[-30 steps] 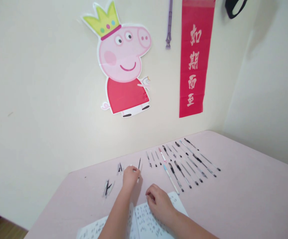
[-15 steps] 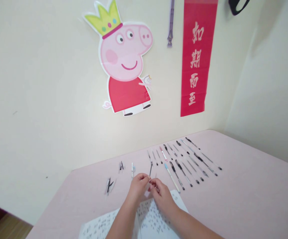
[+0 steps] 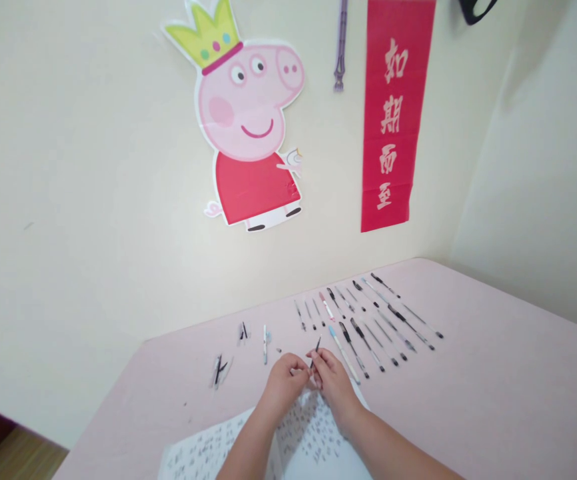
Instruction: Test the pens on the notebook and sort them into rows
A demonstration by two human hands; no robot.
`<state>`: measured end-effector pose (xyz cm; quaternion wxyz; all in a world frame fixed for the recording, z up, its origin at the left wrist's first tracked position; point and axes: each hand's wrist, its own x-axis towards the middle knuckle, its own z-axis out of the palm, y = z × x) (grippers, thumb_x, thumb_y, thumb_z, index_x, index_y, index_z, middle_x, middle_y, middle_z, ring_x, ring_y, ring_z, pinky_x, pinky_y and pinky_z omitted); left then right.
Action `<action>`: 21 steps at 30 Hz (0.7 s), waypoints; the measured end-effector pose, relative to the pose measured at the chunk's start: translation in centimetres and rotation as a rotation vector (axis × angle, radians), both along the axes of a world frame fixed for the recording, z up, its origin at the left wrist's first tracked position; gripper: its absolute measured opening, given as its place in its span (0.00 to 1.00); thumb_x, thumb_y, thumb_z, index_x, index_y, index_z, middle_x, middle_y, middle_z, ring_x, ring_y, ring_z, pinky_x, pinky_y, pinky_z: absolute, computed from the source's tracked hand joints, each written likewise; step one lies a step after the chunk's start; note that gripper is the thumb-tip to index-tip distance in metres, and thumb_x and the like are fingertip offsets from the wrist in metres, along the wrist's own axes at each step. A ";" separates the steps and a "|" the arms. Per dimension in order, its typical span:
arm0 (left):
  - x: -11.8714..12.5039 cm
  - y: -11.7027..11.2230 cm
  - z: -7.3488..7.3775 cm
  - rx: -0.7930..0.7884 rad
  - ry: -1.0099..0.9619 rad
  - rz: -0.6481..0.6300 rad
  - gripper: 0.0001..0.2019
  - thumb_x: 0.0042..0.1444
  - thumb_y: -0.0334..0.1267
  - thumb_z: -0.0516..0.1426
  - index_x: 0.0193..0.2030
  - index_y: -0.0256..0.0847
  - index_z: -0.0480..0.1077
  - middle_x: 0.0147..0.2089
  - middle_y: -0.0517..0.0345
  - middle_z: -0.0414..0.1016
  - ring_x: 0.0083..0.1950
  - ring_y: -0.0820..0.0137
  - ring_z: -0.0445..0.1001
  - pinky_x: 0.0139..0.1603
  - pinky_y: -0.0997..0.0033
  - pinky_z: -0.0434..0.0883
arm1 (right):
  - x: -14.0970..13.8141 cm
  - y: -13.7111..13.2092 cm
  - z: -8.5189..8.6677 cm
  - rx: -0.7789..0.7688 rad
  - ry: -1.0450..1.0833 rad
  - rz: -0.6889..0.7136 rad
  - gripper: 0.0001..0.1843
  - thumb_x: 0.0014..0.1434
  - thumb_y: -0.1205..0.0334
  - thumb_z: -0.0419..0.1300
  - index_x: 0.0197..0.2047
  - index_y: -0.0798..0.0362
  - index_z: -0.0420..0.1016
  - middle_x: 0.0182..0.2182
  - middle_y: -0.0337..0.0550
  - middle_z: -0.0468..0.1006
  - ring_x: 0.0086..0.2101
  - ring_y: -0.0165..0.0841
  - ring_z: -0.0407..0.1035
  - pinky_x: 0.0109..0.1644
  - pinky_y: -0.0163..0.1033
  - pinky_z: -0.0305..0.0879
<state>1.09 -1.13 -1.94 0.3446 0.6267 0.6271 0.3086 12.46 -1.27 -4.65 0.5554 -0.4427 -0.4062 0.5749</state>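
Observation:
My left hand (image 3: 284, 381) and my right hand (image 3: 332, 377) meet above the top edge of an open notebook (image 3: 298, 440) full of handwriting. Both have their fingers pinched together. A thin dark pen (image 3: 316, 349) sticks up from my right hand's fingertips, and my left fingertips close on its lower end. A row of several pens (image 3: 368, 320) lies on the pink table (image 3: 493, 380) just beyond and to the right of my hands. A white pen part (image 3: 265, 341) lies to the left of my hands.
Small groups of pen caps (image 3: 220, 369) and another cap cluster (image 3: 243, 331) lie at the left. A tiny dark bit (image 3: 279, 350) sits near the white part. The wall behind carries a cartoon pig sticker (image 3: 248, 127) and a red banner (image 3: 393, 113). The table's left edge (image 3: 108, 407) drops off.
My left hand left the white pen part on the table and came right to meet my right hand. Both hands now pinch a thin dark pen that has shifted right.

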 end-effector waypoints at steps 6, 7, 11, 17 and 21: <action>-1.8 1.3 0.2 0.033 0.162 -0.059 0.11 0.50 0.41 0.54 0.27 0.37 0.72 0.30 0.57 0.74 0.34 0.70 0.71 0.36 0.74 0.64 | 0.2 -0.1 0.5 -0.055 0.086 0.011 0.21 0.47 0.42 0.58 0.26 0.52 0.63 0.13 0.28 0.55 0.15 0.23 0.47 0.19 0.31 0.39; -2.4 1.7 0.3 0.066 0.209 -0.038 0.11 0.51 0.41 0.53 0.28 0.37 0.72 0.31 0.56 0.75 0.36 0.69 0.71 0.38 0.74 0.64 | 0.2 -0.2 0.6 -0.070 0.086 0.009 0.20 0.47 0.42 0.58 0.26 0.52 0.63 0.13 0.28 0.56 0.15 0.23 0.47 0.19 0.31 0.39; -4.9 3.3 0.9 0.086 0.486 0.143 0.08 0.55 0.36 0.50 0.34 0.37 0.69 0.38 0.51 0.75 0.38 0.68 0.72 0.38 0.72 0.62 | 0.2 -0.3 0.9 -0.106 0.064 0.011 0.19 0.47 0.44 0.58 0.27 0.52 0.64 0.13 0.28 0.57 0.15 0.23 0.48 0.19 0.30 0.38; -5.5 4.5 1.2 -0.015 0.700 0.264 0.08 0.54 0.33 0.50 0.41 0.35 0.64 0.44 0.43 0.73 0.43 0.63 0.73 0.37 0.71 0.62 | 0.1 -0.4 0.9 -0.117 0.046 0.025 0.18 0.48 0.45 0.57 0.27 0.52 0.63 0.14 0.29 0.57 0.16 0.24 0.49 0.19 0.30 0.38; -5.1 5.2 1.3 -0.064 0.717 0.260 0.09 0.53 0.30 0.50 0.42 0.34 0.64 0.44 0.42 0.74 0.44 0.63 0.74 0.38 0.71 0.63 | 0.1 -0.3 0.9 -0.120 0.039 0.032 0.18 0.47 0.44 0.57 0.27 0.52 0.63 0.13 0.29 0.57 0.15 0.23 0.49 0.19 0.30 0.39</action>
